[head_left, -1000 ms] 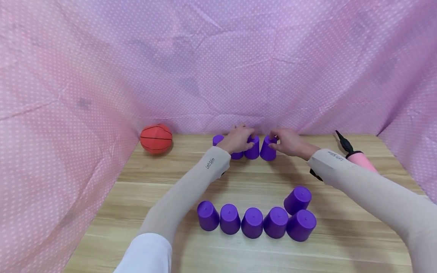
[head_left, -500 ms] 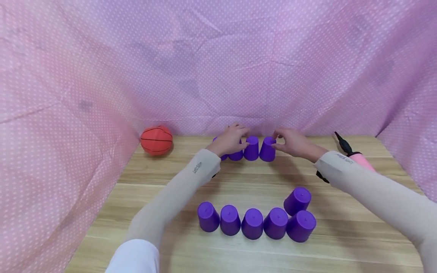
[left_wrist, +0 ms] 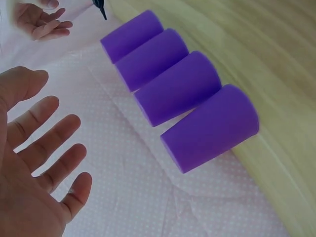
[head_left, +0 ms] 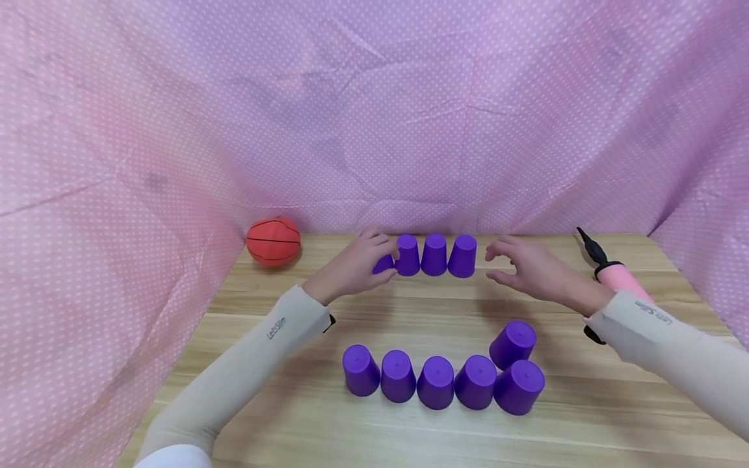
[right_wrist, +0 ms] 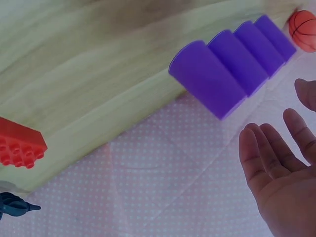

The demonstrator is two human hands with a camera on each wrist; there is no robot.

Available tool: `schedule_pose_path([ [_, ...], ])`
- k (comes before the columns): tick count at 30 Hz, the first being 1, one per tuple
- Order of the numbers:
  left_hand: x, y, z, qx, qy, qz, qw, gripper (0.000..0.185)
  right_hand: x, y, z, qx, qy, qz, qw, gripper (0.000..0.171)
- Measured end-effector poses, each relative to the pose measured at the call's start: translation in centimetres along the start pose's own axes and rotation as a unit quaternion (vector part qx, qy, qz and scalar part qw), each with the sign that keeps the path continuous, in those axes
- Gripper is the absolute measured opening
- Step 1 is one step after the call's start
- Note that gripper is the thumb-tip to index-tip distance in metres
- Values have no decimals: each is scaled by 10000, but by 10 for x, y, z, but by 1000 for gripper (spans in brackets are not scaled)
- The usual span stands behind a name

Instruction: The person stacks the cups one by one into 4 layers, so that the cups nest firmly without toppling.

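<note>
Four upturned purple cups stand side by side.

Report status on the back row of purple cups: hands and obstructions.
Left hand open, beside the row. Right hand open, clear of it. Four purple cups upside down along the backdrop. Nothing in between.

In the far row of cups, the leftmost cup is mostly hidden behind the left hand, while right of that row the pump disappears partly behind the right sleeve.
</note>
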State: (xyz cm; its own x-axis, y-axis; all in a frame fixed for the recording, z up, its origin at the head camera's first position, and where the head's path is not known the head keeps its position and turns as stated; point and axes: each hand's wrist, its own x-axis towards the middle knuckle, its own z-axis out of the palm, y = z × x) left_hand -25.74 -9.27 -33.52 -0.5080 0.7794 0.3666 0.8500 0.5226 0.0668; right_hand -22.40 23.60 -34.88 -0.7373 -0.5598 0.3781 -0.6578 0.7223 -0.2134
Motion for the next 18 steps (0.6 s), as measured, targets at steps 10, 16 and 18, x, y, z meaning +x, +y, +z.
schedule_pose_path([
  [10, -37, 16, -13, -332, 25, -53, 9994, 20, -32, -29, -5, 293, 8, -184, 9994, 29],
  [16, -67, 35, -21, -457, 38, 153, 9988, 23, -57, -47, -12, 262, -175, -7, 9995, 27],
  [18, -78, 42, -21, -550, 3, 161, 9984, 23, -64, -50, -14, 243, -163, 31, 9996, 28],
])
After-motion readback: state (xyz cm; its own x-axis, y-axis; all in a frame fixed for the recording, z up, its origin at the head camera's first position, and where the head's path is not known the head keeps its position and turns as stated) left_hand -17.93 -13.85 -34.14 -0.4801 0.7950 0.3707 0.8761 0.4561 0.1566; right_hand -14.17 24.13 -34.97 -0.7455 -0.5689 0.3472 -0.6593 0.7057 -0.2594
